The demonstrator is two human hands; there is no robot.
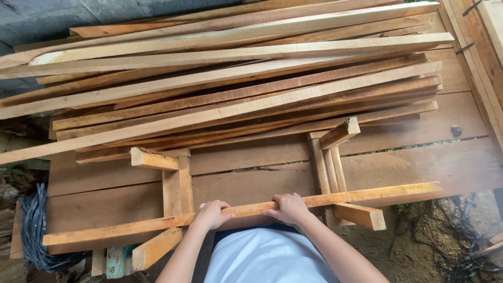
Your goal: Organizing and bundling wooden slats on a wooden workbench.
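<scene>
Two hands on one strip (335,198), long and pale, lying roughly left-right across near edge of tabletop (461,162), tilted slightly up to the right. Left hand (212,214) wrapped over strip near its middle, fingers curled over far edge, grip closed on it. Right hand (287,207) just beside, same strip, palm down, fingers over top, grip closed too. Hands near each other, not touching.

Strip rests across two wooden frames: left frame (177,189) and right frame (327,167), each built of short upright slats with a crosspiece (153,159) at far end. Stub ends sticking out toward camera under strip: one at left (156,248), one at right (360,215). Strip's left end reaches past left frame toward tabletop corner; right end overhangs past right frame.

Tabletop made of wide dark planks, gaps between them. Behind frames, big loose pile of strips (236,89), similar length, stacked at shallow crossing angles, covering far half of tabletop. Small dark object (456,130) on bare plank at right, too small to identify.

Dark bundle of cord or wire (32,230) hanging at left edge of tabletop. Teal piece (116,260) below near left corner, partly hidden. More lumber (484,42) along right edge. White shirt (264,259) at bottom centre, both forearms bare.
</scene>
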